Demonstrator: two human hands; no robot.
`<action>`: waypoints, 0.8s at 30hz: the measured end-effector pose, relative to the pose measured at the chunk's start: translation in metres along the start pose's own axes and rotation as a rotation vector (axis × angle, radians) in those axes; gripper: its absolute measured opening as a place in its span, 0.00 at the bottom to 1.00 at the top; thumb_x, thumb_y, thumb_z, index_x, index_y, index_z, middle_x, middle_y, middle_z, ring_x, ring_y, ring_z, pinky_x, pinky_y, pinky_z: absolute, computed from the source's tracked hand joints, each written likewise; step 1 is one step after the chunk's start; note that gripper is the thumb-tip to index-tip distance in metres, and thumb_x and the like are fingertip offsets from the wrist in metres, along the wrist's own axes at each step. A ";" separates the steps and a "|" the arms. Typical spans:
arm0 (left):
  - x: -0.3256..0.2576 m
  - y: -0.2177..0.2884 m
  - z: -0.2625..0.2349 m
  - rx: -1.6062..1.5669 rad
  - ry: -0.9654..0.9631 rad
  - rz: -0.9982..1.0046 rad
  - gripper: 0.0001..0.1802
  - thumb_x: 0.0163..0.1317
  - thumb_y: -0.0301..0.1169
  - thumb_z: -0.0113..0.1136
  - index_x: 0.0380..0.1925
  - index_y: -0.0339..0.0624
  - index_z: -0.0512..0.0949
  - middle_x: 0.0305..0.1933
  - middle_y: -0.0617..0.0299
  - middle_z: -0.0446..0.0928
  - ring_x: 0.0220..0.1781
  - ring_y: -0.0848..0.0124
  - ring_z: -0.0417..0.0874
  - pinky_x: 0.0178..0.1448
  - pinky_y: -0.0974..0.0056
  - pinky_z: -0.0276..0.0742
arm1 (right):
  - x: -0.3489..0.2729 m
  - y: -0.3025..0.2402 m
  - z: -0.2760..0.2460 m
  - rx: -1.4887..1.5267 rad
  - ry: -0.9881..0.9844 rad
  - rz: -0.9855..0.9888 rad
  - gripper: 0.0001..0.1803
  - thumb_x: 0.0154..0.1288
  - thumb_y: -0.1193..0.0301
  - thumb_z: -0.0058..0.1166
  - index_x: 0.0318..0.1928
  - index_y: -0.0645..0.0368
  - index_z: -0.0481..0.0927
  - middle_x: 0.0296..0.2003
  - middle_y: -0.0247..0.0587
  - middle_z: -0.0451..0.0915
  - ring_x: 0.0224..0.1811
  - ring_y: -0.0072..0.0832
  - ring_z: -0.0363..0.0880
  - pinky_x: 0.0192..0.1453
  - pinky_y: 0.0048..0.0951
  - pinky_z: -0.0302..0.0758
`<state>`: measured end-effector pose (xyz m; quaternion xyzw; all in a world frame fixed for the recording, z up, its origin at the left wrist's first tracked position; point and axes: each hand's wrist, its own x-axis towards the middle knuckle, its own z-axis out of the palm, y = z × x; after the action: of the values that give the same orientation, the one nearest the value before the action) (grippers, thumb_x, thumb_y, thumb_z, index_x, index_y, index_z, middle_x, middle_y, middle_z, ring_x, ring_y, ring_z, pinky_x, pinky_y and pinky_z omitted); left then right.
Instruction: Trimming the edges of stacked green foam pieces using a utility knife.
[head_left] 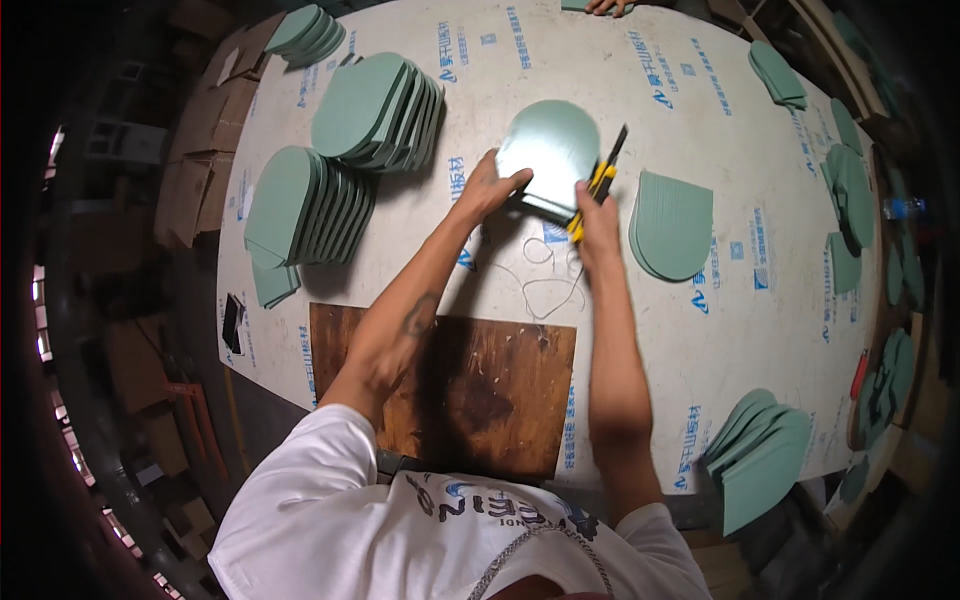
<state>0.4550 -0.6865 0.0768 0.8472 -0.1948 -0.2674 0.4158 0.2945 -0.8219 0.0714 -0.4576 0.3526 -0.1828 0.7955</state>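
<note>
In front of me, a small stack of pale green boards [550,140], each rounded at the far end, is tilted so that its top catches the light. My left hand [488,190] grips its left side, thumb on top and fingers underneath. My right hand [600,228] is closed around a yellow and black utility knife [602,185], its dark blade pointing away from me. The right thumb is up against the stack's near right corner; whether those fingers also grip the boards is hidden. Loose pale string [550,295] lies on the white tabletop [620,330] below the hands.
Fanned stacks of similar boards stand at the left [290,205] and far left [365,105]. A low stack [672,228] lies right of my hands. More boards [765,450] overhang the near right edge. A brown wooden panel [480,400] lies close to me. Another person's hand [608,6] shows at the far edge.
</note>
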 end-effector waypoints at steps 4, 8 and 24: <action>-0.088 -0.054 -0.042 -0.029 0.111 -0.006 0.46 0.61 0.49 0.73 0.71 0.33 0.67 0.63 0.42 0.79 0.64 0.56 0.80 0.68 0.57 0.74 | -0.087 0.030 0.051 -0.071 -0.056 0.062 0.18 0.77 0.65 0.58 0.57 0.66 0.78 0.46 0.36 0.81 0.49 0.25 0.78 0.56 0.30 0.75; -0.140 -0.067 -0.063 -0.152 0.066 0.081 0.47 0.62 0.48 0.71 0.73 0.32 0.64 0.70 0.32 0.71 0.73 0.43 0.72 0.74 0.52 0.68 | -0.126 0.070 0.078 -0.211 -0.021 -0.019 0.19 0.77 0.66 0.57 0.59 0.66 0.76 0.50 0.37 0.81 0.52 0.25 0.76 0.58 0.28 0.73; -0.329 -0.104 -0.097 -0.176 -0.385 0.502 0.24 0.72 0.24 0.56 0.67 0.36 0.73 0.65 0.47 0.79 0.67 0.56 0.80 0.71 0.58 0.72 | -0.343 0.150 0.137 0.000 0.484 -0.253 0.11 0.67 0.76 0.65 0.48 0.66 0.83 0.38 0.34 0.84 0.38 0.22 0.80 0.43 0.27 0.77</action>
<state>0.2689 -0.3865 0.1380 0.6673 -0.4486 -0.3279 0.4959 0.1553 -0.4523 0.1238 -0.4411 0.4726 -0.3848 0.6587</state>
